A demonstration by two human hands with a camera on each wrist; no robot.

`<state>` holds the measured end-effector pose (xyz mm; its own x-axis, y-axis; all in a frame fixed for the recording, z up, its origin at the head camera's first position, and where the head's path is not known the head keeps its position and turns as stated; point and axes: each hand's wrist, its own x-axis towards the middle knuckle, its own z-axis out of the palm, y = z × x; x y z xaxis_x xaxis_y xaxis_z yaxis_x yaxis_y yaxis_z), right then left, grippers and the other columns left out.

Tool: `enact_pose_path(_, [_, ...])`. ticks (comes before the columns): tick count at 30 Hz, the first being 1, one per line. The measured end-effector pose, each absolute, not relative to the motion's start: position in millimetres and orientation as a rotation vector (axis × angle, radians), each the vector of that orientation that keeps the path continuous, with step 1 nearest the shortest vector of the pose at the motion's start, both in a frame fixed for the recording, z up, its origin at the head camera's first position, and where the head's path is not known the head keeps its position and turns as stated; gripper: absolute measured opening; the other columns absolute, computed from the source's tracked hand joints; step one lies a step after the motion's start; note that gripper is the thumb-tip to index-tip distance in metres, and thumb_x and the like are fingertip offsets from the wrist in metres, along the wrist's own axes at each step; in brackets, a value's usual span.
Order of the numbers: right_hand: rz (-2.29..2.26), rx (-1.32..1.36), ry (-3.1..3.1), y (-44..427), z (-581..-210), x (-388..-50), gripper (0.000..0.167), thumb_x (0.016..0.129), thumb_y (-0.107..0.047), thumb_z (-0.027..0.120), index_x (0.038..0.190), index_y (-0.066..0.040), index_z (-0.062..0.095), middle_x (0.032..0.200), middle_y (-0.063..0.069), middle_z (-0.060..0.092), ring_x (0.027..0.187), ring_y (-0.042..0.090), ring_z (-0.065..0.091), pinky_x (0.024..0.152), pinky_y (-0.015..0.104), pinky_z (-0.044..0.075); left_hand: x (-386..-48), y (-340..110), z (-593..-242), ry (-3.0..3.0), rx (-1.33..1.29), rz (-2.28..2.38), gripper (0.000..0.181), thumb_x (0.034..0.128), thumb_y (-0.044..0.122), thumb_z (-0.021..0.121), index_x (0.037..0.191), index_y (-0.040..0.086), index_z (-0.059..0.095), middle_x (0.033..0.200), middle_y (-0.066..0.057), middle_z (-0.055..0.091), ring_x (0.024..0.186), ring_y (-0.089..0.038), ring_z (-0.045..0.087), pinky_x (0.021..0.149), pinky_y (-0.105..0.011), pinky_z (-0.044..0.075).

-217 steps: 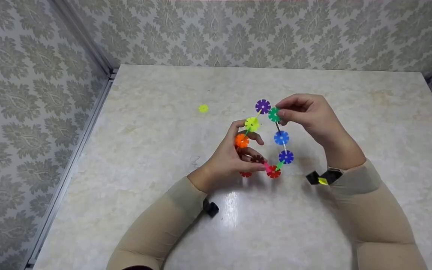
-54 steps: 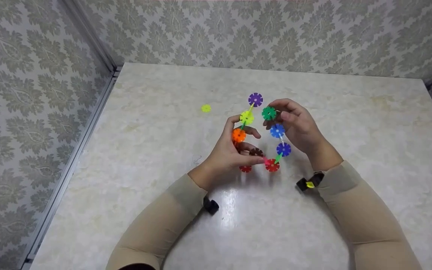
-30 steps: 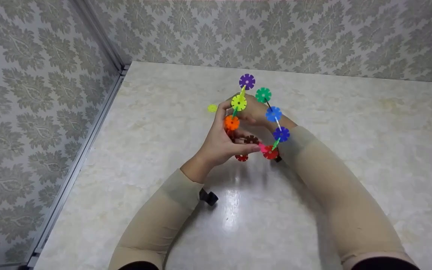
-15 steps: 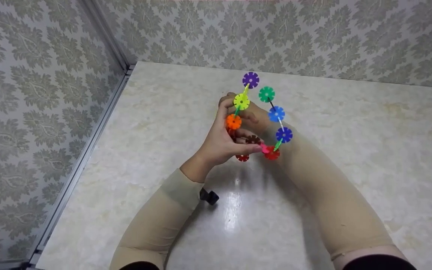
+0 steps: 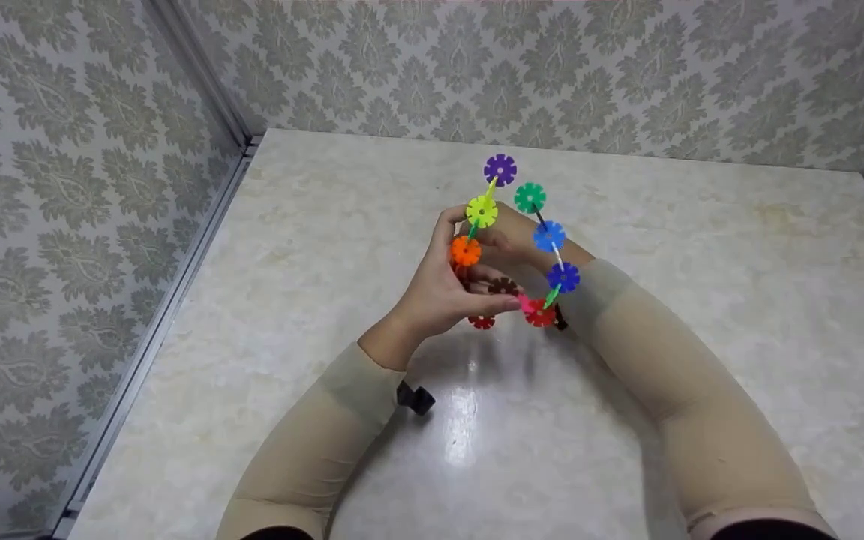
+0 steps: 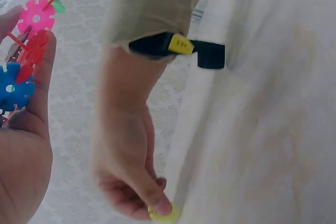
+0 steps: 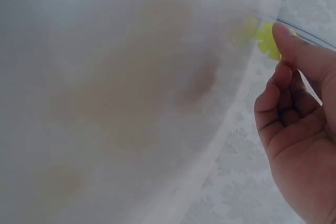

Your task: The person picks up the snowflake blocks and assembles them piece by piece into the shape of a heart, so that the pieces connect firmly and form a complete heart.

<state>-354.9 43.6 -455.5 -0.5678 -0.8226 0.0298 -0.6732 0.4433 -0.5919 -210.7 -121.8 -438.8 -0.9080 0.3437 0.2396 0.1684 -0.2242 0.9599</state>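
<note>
A chain of notched plastic discs hangs in the air in the head view, from a purple disc [image 5: 500, 170] at its top left end round to a green disc [image 5: 529, 198] at its top right end, with a gap between these two. My left hand [image 5: 439, 292] grips the chain's left and lower part between thumb and fingers. Behind the chain lies my right hand [image 5: 511, 232], partly hidden by it and the left hand. In the right wrist view, my right hand [image 7: 299, 114] pinches a loose yellow disc [image 7: 269, 40] between thumb and finger.
A pale marbled table [image 5: 252, 300] lies below both hands. Patterned walls [image 5: 417, 67] rise behind it and on the left, with a metal rail [image 5: 154, 330] along the table's left edge. A black wrist device [image 5: 415, 398] sits at the left cuff.
My right hand has let go of the green disc and crossed behind the chain to the left. The yellow disc that lay on the table is now in its pinch. The chain is slightly higher in view.
</note>
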Motion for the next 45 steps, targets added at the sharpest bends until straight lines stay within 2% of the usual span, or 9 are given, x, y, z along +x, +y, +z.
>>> enact_pose_path(3, [-0.895, -1.142, 2.425, 58.2, -454.3, -353.6, 0.017, 0.113, -0.019, 0.071, 0.115, -0.005, 0.081, 0.105, 0.014, 0.082, 0.095, 0.026, 0.072, 0.097, 0.044, 0.064, -210.1, -118.8, -440.7, 1.875, 0.601, 2.256, 0.103, 0.0860, -0.004, 0.095, 0.158, 0.024, 0.027, 0.100, -0.010, 0.083, 0.084, -0.022, 0.084, 0.067, -0.033, 0.069])
enact_pose_path(4, [-0.952, -1.075, 2.417, 66.0, -456.7, -353.6, 0.018, 0.112, -0.022, 0.072, 0.116, -0.007, 0.082, 0.107, 0.011, 0.083, 0.097, 0.024, 0.074, 0.098, 0.039, 0.064, -210.1, -117.7, -441.5, 1.873, 0.600, 2.249, 0.104, 0.0863, -0.004, 0.095, 0.158, 0.024, 0.026, 0.104, -0.010, 0.083, 0.086, -0.022, 0.085, 0.067, -0.033, 0.069])
enact_pose_path(8, [-1.289, -0.830, 2.342, 100.5, -453.5, -342.7, 0.023, 0.108, -0.035, 0.080, 0.102, -0.013, 0.084, 0.106, 0.001, 0.085, 0.102, 0.021, 0.080, 0.096, 0.033, 0.066, -209.7, -112.6, -443.4, 1.831, 0.633, 2.254, 0.104, 0.0872, -0.005, 0.094, 0.160, 0.023, 0.025, 0.123, -0.009, 0.076, 0.097, -0.022, 0.086, 0.074, -0.035, 0.072])
enact_pose_path(11, [-1.559, -0.718, 2.269, 124.3, -448.2, -327.1, 0.020, 0.108, -0.028, 0.080, 0.106, -0.008, 0.084, 0.104, -0.003, 0.082, 0.098, 0.019, 0.079, 0.092, 0.030, 0.067, -207.9, -109.3, -443.3, 1.786, 0.673, 2.266, 0.104, 0.0868, -0.010, 0.092, 0.159, 0.023, 0.025, 0.132, -0.010, 0.067, 0.098, -0.021, 0.086, 0.080, -0.037, 0.073])
enact_pose_path(15, [-1.832, -0.666, 2.189, 149.8, -440.3, -309.3, 0.022, 0.113, -0.004, 0.066, 0.130, 0.000, 0.080, 0.112, -0.003, 0.076, 0.098, 0.014, 0.076, 0.094, 0.026, 0.067, -205.0, -105.0, -440.4, 1.771, 0.702, 2.244, 0.103, 0.0858, -0.012, 0.092, 0.158, 0.023, 0.027, 0.136, -0.018, 0.061, 0.098, -0.022, 0.086, 0.085, -0.036, 0.072])
enact_pose_path(20, [-2.009, -0.635, 2.093, 165.1, -433.0, -294.6, 0.028, 0.114, 0.002, 0.059, 0.137, -0.002, 0.074, 0.121, -0.001, 0.073, 0.100, 0.013, 0.072, 0.095, 0.027, 0.065, -200.0, -101.1, -438.3, 1.810, 0.725, 2.180, 0.102, 0.0867, -0.006, 0.094, 0.158, 0.024, 0.028, 0.137, -0.021, 0.060, 0.101, -0.027, 0.086, 0.085, -0.036, 0.072])
enact_pose_path(28, [-2.297, -0.597, 1.778, 171.7, -426.2, -284.9, 0.018, 0.113, 0.000, 0.063, 0.127, -0.010, 0.066, 0.111, 0.001, 0.070, 0.094, 0.012, 0.075, 0.091, 0.023, 0.067, -191.5, -93.2, -440.8, 1.810, 0.764, 2.130, 0.102, 0.0867, -0.005, 0.095, 0.157, 0.024, 0.027, 0.136, -0.016, 0.063, 0.101, -0.026, 0.087, 0.081, -0.037, 0.073])
enact_pose_path(36, [-2.418, -0.598, 1.553, 172.5, -430.6, -284.4, 0.018, 0.112, 0.003, 0.063, 0.117, -0.012, 0.073, 0.105, 0.001, 0.075, 0.090, 0.010, 0.074, 0.084, 0.019, 0.066, -189.1, -87.6, -447.1, 1.772, 0.759, 2.113, 0.102, 0.0866, -0.007, 0.094, 0.157, 0.025, 0.027, 0.136, -0.014, 0.063, 0.099, -0.023, 0.087, 0.078, -0.037, 0.073])
enact_pose_path(45, [-2.393, -0.647, 1.511, 174.2, -434.7, -286.4, 0.018, 0.113, -0.006, 0.068, 0.120, -0.014, 0.082, 0.111, 0.001, 0.078, 0.093, 0.009, 0.076, 0.087, 0.020, 0.067, -190.0, -85.5, -450.3, 1.754, 0.740, 2.103, 0.103, 0.0873, -0.007, 0.093, 0.159, 0.025, 0.027, 0.139, -0.025, 0.060, 0.100, -0.022, 0.086, 0.085, -0.036, 0.072])
